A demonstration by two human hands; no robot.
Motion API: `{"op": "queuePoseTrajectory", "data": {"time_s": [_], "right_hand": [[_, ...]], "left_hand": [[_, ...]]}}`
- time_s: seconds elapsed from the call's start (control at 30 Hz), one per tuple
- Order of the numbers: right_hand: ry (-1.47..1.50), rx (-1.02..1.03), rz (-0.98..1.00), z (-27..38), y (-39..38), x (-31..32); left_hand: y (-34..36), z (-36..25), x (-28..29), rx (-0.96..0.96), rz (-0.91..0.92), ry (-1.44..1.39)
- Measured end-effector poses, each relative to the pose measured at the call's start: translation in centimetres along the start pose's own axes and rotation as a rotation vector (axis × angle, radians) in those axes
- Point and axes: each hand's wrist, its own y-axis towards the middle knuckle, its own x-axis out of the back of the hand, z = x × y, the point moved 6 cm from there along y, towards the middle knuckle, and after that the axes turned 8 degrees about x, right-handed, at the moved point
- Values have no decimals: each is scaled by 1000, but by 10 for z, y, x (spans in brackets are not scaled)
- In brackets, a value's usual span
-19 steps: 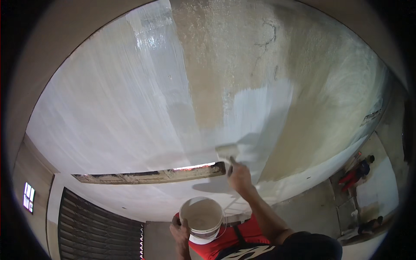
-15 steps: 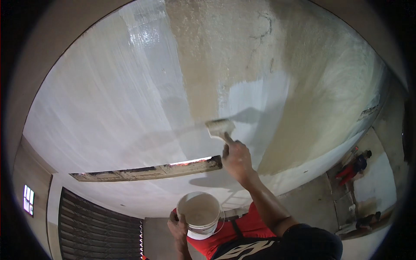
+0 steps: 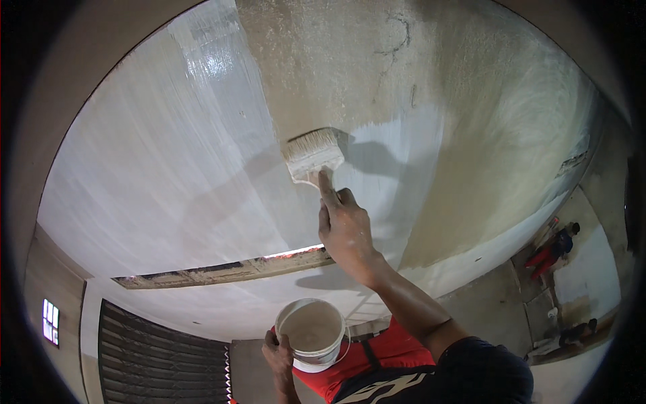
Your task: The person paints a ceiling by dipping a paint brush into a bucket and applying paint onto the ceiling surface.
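Note:
In my right hand [image 3: 348, 229] is the handle of a wide, flat paintbrush [image 3: 314, 156], its index finger stretched along the brush. The pale bristles press against the wall [image 3: 350, 74], where a bare tan strip meets fresh white paint. White coating covers the wall to the left and a patch to the right of the brush. Low in front of my body, my left hand [image 3: 277, 351] grips the rim of a white bucket [image 3: 311, 330] with a wire handle. Its inside looks pale and coated; how much paint it holds is hard to tell.
A long rough-edged slot [image 3: 222, 271] cuts across the wall below the brush. At lower left stands a dark folding metal gate [image 3: 158, 350], with a small bright window [image 3: 51, 322] beyond it. Two other people are at the far right, one [image 3: 557, 249] in red trousers.
My right hand has moved the brush up and to the left, from the white area onto the tan strip. My left hand still holds the bucket in the same place.

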Motion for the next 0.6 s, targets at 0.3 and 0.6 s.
{"op": "queuePoseTrajectory", "data": {"time_s": [0.3, 0.6], "right_hand": [[37, -104, 144, -66, -86, -74], [97, 1, -23, 16, 6, 16]], "left_hand": [[-2, -13, 1, -17, -23, 86], [2, -4, -4, -18, -34, 23]]}}
